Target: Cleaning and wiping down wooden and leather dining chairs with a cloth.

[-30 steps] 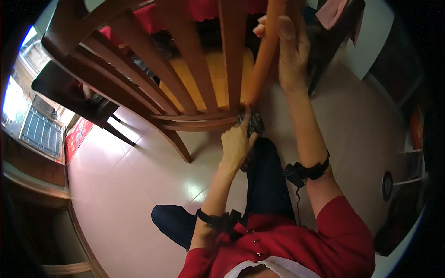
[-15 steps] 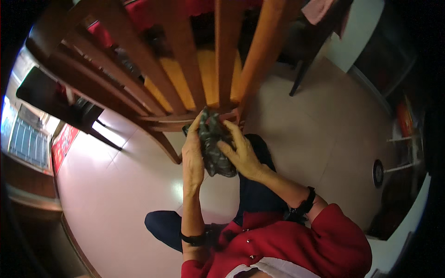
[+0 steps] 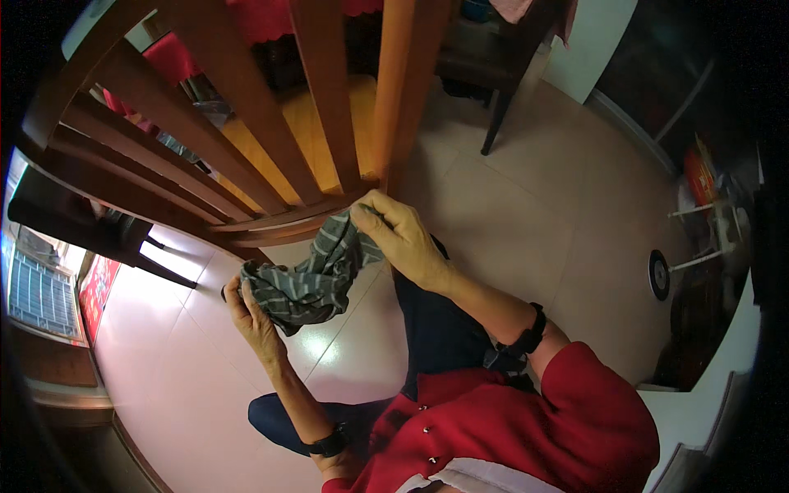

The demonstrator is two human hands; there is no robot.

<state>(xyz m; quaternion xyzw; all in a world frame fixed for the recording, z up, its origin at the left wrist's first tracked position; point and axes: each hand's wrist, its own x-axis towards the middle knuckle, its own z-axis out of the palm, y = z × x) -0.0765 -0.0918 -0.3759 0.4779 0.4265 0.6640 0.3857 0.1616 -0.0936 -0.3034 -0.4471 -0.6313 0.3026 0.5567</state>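
A dark grey-green cloth (image 3: 316, 283) with pale stripes hangs crumpled between my two hands, in front of a wooden chair back. Its left end is gripped by my left hand (image 3: 256, 322), thumb pressed on the fabric. My right hand (image 3: 399, 238) pinches the upper right end between thumb and fingers, close to the chair's lower rail. The cloth sags in the middle, above the floor. A small dark bit sticks out beyond my left fingertips; I cannot make out what it is.
The slatted wooden chair (image 3: 271, 123) stands right ahead, its yellow seat behind the slats. A dark stool (image 3: 90, 230) is at the left, another dark chair (image 3: 493, 74) at the far right. A white rack (image 3: 699, 246) stands by the right wall. Pale tiles (image 3: 526, 230) cover the floor.
My hands have moved apart, left hand down and left, right hand slightly up and left. The bunched cloth is now stretched out between them. The whole view has shifted a little.
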